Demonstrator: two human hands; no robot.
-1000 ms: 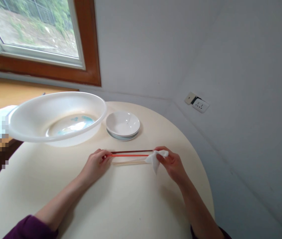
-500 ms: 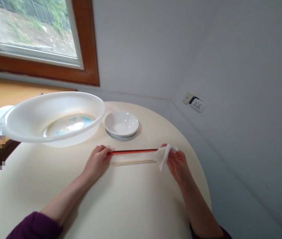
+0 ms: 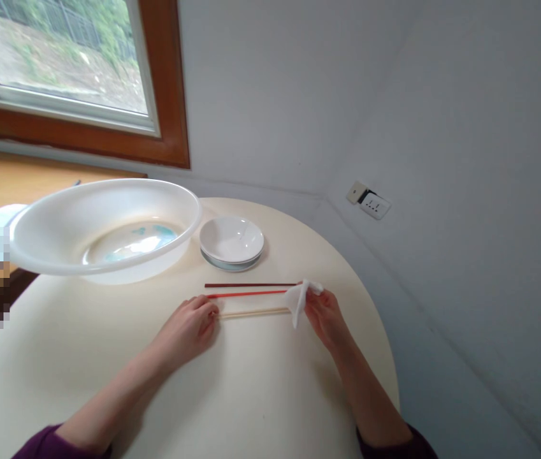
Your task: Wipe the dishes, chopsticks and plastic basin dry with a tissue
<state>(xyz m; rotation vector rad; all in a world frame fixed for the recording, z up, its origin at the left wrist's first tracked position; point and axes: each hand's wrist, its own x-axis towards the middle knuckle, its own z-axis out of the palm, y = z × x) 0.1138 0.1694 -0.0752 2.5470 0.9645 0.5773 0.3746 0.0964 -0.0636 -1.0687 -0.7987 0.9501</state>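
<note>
Three chopsticks lie side by side on the round cream table [image 3: 232, 395]: a dark brown one [image 3: 251, 285] farthest away, a red one [image 3: 246, 294] in the middle, a pale wooden one [image 3: 253, 312] nearest me. My left hand [image 3: 188, 328] has its fingers closed at the left end of the pale chopstick. My right hand [image 3: 325, 315] pinches a white tissue [image 3: 297, 298] that covers the right ends of the red and pale chopsticks.
A large white plastic basin [image 3: 102, 226] stands at the back left. Beside it sits a small stack of white dishes [image 3: 232, 242]. Grey walls close in behind and to the right, with a wall socket [image 3: 369, 203]. A window [image 3: 60, 57] is at the upper left.
The red and dark chopsticks have been set down on the table. My left hand has moved nearer to the pale chopstick's end. My right hand with the tissue has come back left and lower.
</note>
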